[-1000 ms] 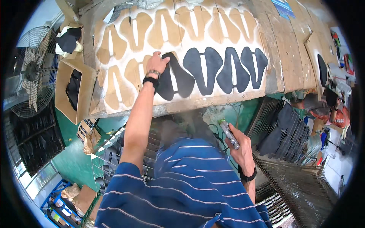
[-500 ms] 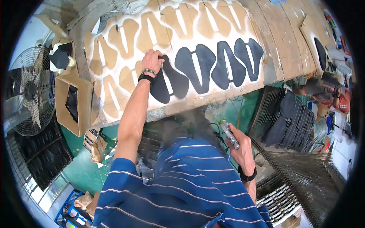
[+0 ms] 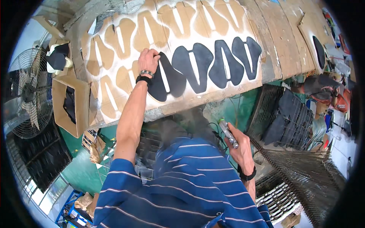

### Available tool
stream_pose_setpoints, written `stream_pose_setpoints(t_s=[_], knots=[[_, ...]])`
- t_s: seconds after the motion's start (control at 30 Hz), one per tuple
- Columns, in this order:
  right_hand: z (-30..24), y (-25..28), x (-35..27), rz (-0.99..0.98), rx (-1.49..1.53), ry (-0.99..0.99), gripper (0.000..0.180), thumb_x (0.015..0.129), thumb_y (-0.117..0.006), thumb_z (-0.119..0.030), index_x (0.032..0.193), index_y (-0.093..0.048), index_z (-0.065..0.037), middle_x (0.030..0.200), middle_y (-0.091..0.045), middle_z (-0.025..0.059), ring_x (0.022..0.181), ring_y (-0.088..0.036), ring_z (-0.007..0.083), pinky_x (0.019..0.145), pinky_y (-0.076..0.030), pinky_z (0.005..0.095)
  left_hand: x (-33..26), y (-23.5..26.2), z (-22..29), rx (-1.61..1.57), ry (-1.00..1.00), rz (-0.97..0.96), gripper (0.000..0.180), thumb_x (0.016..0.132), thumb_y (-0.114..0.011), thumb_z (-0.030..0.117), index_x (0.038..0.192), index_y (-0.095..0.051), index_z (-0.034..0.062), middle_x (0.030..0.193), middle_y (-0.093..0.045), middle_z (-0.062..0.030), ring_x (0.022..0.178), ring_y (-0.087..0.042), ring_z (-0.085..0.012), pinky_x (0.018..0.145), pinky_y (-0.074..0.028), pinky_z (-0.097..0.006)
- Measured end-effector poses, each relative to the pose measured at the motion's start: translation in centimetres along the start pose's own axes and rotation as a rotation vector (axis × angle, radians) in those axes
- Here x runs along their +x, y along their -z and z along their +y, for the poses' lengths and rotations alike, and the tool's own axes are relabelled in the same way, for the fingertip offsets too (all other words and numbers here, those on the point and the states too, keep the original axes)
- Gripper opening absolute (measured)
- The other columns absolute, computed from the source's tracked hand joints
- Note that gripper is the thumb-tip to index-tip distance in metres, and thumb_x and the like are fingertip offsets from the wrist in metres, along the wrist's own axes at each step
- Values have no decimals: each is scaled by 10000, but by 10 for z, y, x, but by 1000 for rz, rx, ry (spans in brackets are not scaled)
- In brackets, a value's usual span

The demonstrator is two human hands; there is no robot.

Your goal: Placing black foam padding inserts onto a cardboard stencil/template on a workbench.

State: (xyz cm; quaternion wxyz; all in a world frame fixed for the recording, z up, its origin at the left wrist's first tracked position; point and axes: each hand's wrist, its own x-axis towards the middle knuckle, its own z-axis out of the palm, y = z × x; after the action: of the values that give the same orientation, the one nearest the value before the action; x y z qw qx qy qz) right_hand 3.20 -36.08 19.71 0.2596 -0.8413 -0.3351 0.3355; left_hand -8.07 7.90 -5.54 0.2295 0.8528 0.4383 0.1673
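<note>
My left hand (image 3: 148, 60) reaches over the worktable, fingers closed at the upper end of a black V-shaped cut piece (image 3: 177, 81), which lies on a cardboard sheet (image 3: 167, 45) coated in white overspray. Three similar dark pieces sit in a row to its right: one beside it (image 3: 203, 62), a second (image 3: 234, 70) and a third (image 3: 254, 51). Bare brown silhouettes of the same shape mark the rest of the sheet. Down by my right hip, my right hand (image 3: 241, 148) grips a silver spray gun (image 3: 229, 135) with a green tip; its trigger side is partly hidden by the fingers.
Left of the sheet stand an open cardboard box (image 3: 84, 102) with dark material inside and a caged fan (image 3: 30, 91). Wire racks (image 3: 292, 117) with dark pieces are at the right, above a stack of mesh trays (image 3: 304, 171). A dark hose hangs below the table edge.
The whole view has shifted slightly, moving the sheet a little left and up. My left hand stays at the same black piece; my right hand still holds the spray gun low.
</note>
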Motion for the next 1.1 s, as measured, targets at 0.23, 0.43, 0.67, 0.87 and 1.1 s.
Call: stream_pose_setpoints(t_s=[0.23,0.43,0.67,0.87,1.1], knots=[[0,2,1,-21,-14,-11,609,814,-756,52,1408,-626,25,1104,-717,269,980,-701,449,858,-545,469,-28,14,14,-13,-84,166,164,848,-794,168,996,-766,102,1016,-672,-133,1027,-644,-362,915,-521,-457],[3,3,2,-37,0,-9,584,851,-763,25,1418,-622,8,1200,-713,288,1051,-709,456,894,-553,430,-138,34,26,-29,51,-18,103,871,-751,154,942,-742,80,957,-671,-126,995,-653,-365,878,-522,-468],[0,2,8,-66,-29,93,606,817,-757,49,1406,-618,25,1102,-710,276,992,-687,468,845,-537,485,-217,16,14,110,-35,-62,279,843,-774,166,1117,-754,119,1112,-640,-52,1055,-624,-300,884,-491,-477],[-4,0,9,-86,-42,151,602,820,-758,44,1405,-616,25,1115,-710,278,1002,-687,469,856,-536,483,-212,20,5,152,-198,-53,191,889,-698,171,1063,-757,117,997,-655,-37,1007,-636,-266,847,-475,-449],[-8,-6,2,-124,-60,152,564,854,-762,19,1401,-626,21,1152,-710,283,1031,-703,453,885,-544,434,-206,20,-2,221,-272,-51,180,862,-675,131,1007,-781,120,936,-670,-39,954,-640,-250,819,-475,-428]])
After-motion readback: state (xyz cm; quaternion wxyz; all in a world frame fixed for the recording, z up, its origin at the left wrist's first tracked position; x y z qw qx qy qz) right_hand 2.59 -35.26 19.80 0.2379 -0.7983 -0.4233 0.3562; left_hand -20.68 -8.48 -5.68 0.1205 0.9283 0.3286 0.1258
